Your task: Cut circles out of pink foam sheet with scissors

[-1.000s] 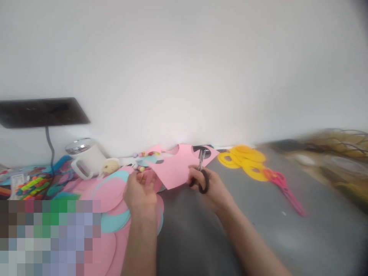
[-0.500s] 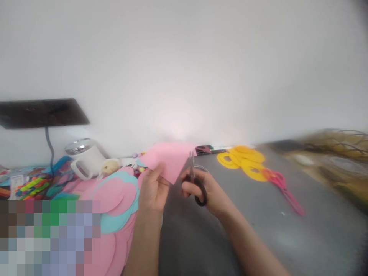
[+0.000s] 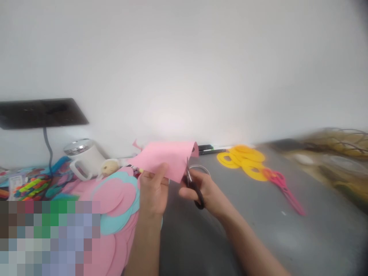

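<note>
A pink sheet of paper (image 3: 165, 153) is pinched at its near edge by my left hand (image 3: 155, 191), thumb on top. It is raised above the table, and its right edge curls over. My right hand (image 3: 201, 188) grips black-handled scissors (image 3: 196, 191), with fingers around the handles. The scissor blades point up and away, at the sheet's right edge; whether they bite into the paper I cannot tell. Left of my left wrist lie several pink paper circles (image 3: 110, 195) and blue paper circles (image 3: 115, 224), overlapping in a pile.
Yellow paper rings (image 3: 254, 170) lie on the grey table (image 3: 273, 237) at right, beside pink scissors (image 3: 284, 188). Dark pens (image 3: 212, 151) rest near the wall. A white mug (image 3: 89, 159) with a shiny lid stands at left. Tangled wires (image 3: 342, 138) are far right.
The pink sheet has turned in my left hand, its near corner shifting right and its right edge now curling. The scissors have moved slightly left and down against that edge.
</note>
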Tool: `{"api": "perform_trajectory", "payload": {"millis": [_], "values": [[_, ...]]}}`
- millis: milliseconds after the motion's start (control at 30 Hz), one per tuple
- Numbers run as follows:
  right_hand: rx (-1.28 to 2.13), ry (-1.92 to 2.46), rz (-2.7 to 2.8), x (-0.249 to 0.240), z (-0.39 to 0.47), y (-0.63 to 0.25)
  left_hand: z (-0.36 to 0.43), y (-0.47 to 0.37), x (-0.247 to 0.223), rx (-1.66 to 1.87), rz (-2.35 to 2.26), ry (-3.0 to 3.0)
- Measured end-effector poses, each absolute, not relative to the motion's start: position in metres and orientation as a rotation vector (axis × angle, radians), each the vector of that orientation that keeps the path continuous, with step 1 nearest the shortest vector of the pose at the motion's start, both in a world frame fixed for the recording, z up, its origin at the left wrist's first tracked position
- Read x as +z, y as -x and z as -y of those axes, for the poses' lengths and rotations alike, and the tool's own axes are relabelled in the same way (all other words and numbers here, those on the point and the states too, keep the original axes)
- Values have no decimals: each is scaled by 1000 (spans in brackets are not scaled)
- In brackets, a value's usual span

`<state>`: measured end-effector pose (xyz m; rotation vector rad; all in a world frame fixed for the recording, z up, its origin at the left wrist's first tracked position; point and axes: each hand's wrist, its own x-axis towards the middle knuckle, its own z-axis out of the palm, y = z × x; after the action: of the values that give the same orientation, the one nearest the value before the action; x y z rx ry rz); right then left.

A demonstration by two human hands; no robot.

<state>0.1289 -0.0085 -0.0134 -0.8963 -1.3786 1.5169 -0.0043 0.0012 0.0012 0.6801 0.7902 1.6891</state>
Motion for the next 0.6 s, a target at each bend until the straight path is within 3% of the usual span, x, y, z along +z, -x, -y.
{"api": "perform_trajectory", "payload": {"millis": [600], "values": [[1603,954,1347,-12,10,-131,2,11,-1,1624,-839,-777]]}}
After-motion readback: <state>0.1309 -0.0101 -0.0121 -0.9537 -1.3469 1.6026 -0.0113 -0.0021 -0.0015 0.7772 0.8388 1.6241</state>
